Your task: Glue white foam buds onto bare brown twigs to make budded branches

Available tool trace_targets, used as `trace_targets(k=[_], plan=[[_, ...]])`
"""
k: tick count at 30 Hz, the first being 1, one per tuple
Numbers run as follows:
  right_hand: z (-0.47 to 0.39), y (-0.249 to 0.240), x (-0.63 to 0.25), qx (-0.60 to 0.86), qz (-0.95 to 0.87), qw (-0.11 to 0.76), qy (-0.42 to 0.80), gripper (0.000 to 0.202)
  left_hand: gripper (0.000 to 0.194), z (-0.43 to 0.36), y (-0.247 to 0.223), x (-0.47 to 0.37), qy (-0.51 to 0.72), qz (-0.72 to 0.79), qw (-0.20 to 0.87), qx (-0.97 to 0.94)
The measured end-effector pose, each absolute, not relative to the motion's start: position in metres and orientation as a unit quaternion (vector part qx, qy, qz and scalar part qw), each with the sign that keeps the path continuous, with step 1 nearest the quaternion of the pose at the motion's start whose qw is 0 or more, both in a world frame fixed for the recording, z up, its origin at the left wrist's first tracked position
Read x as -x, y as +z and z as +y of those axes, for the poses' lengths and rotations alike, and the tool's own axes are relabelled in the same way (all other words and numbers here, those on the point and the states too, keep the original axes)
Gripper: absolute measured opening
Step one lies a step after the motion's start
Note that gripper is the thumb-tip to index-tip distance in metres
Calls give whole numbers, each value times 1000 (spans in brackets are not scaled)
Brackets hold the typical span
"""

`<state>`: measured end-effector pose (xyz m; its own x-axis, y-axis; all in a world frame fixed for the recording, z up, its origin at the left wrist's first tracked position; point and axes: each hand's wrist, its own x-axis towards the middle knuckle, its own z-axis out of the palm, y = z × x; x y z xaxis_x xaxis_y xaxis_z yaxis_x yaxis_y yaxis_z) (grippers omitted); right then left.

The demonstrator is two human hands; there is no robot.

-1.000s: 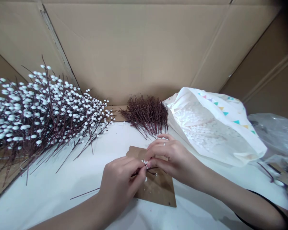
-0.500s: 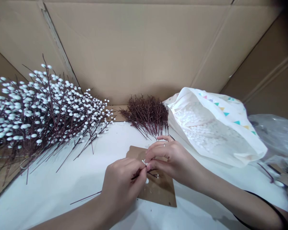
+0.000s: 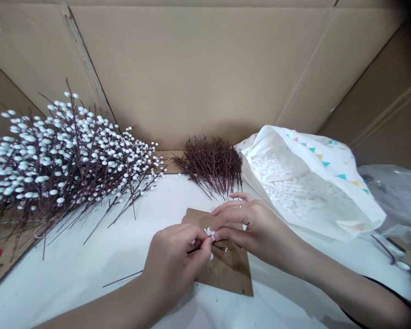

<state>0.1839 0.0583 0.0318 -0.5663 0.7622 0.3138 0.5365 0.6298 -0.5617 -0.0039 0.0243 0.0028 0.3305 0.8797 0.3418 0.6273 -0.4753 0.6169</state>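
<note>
Twig (image 3: 220, 248), one, over brown card (image 3: 231, 274); presumably light, springy, snappable; best held by its stem. Left hand (image 3: 173, 258): pinching twig. Right hand (image 3: 260, 224): fingertips closed at white bud (image 3: 210, 232), probably smooth, slippery.

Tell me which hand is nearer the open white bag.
Right. The right hand is just left of the white bag, on its near side; the left hand is farther left.
</note>
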Motion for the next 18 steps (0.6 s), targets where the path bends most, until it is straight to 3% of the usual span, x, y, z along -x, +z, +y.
trace_targets(k=[8, 18], plan=[[56, 36, -184, 368, -871, 252, 204, 19, 23, 23, 2, 4, 316, 430, 136, -835], [58, 29, -179, 378, -864, 250, 218, 22, 22, 26, -6, 5, 316, 419, 146, -839]])
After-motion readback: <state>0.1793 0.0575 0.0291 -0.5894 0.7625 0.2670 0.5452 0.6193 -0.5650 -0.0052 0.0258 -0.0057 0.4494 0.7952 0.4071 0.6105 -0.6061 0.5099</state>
